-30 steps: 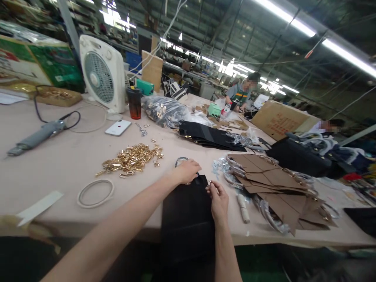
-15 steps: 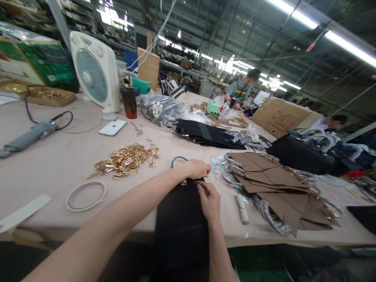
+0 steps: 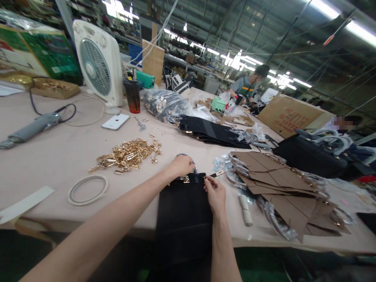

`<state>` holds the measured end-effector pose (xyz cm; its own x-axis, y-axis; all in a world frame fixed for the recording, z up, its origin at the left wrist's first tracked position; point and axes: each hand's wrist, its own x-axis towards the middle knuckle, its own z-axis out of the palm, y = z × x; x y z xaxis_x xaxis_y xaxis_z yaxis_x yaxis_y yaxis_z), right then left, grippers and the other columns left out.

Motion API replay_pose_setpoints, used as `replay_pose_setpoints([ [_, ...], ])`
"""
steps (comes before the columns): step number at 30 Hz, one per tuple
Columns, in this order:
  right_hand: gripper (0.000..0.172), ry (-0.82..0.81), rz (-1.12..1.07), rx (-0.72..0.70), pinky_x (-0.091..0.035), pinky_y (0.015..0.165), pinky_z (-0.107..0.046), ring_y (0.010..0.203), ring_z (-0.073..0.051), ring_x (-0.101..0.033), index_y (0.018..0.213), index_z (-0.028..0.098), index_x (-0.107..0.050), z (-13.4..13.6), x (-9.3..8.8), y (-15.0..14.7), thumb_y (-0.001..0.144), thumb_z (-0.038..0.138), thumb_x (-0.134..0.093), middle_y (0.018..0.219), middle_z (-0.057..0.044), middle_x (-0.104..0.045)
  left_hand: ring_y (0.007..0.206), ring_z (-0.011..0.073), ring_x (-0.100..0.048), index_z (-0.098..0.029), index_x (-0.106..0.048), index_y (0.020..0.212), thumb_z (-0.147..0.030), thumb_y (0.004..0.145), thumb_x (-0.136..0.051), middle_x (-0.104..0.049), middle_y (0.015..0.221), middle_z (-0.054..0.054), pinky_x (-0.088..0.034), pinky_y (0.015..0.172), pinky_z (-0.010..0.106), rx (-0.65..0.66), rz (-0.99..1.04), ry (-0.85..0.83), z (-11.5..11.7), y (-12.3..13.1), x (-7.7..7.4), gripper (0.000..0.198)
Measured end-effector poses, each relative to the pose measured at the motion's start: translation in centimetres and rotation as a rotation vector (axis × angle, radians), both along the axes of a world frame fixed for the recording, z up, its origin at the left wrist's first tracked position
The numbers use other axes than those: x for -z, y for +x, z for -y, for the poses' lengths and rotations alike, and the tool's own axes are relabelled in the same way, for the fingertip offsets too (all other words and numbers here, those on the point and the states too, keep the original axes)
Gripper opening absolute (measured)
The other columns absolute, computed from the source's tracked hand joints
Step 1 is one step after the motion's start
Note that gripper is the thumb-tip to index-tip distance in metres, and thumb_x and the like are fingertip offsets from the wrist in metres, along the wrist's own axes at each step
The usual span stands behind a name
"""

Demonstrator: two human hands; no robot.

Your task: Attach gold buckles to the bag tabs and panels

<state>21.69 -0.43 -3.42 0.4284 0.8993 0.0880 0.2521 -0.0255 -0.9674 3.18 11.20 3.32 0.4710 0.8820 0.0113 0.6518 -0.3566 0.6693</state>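
A black bag panel point(image 3: 185, 207) hangs over the table's front edge, its upper end lying on the tabletop. Gold hardware point(image 3: 185, 179) sits near that upper end. My right hand point(image 3: 216, 194) pinches the panel's upper right corner, where a short black strap with a gold eyelet plate point(image 3: 220, 172) sticks out to the right. My left hand point(image 3: 182, 166) is closed, with curled fingers, over a plastic-wrapped handle point(image 3: 195, 169) above the panel. What its fingertips hold is hidden.
Left of the panel lie a heap of gold fittings point(image 3: 129, 154), a tape roll point(image 3: 88, 190), a phone point(image 3: 115, 121) and a grey power tool point(image 3: 32, 129). Brown bag panels point(image 3: 273, 172) are stacked at right. Black panels point(image 3: 211, 131) lie behind. A person point(image 3: 246, 86) sits farther back.
My left hand has moved up and left, away from my right hand. The strap with its gold plate now shows to the right. The view has shifted slightly.
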Motion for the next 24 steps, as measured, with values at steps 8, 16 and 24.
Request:
replay_pose_setpoints([
  [8,0.048,-0.004,0.011,0.046,-0.051,0.056,-0.028,0.062,-0.017,-0.064,0.108,0.014,-0.078,0.3,-0.5,-0.6,0.082,0.055,-0.076,0.076,-0.006,-0.073,0.067,0.0218,-0.064,-0.018,-0.074,0.067,-0.043,0.074,-0.073,-0.068,0.064,0.006,-0.045,0.065,0.029,0.034,-0.074,-0.208,-0.1,2.1,1.2,0.026],
  [16,0.05,0.025,0.008,0.075,-0.05,0.056,-0.028,0.059,-0.016,-0.061,0.109,0.014,-0.078,0.4,-0.9,-1.0,0.082,0.055,-0.077,0.076,-0.005,-0.072,0.058,0.0166,-0.053,-0.018,-0.062,0.062,-0.042,0.076,-0.07,-0.055,0.056,0.001,-0.034,0.055,0.027,-0.007,0.089,-0.307,-0.5,3.4,2.5,0.03],
  [24,0.047,0.091,-0.052,0.082,-0.044,0.051,-0.026,0.055,-0.014,-0.055,0.108,0.014,-0.077,0.7,-0.9,-1.0,0.084,0.054,-0.078,0.066,-0.001,-0.065,0.048,0.0099,-0.039,-0.016,-0.063,0.068,-0.051,0.082,-0.069,-0.05,0.053,-0.004,-0.028,0.046,0.024,0.063,0.38,-0.474,0.3,2.3,3.6,0.037],
])
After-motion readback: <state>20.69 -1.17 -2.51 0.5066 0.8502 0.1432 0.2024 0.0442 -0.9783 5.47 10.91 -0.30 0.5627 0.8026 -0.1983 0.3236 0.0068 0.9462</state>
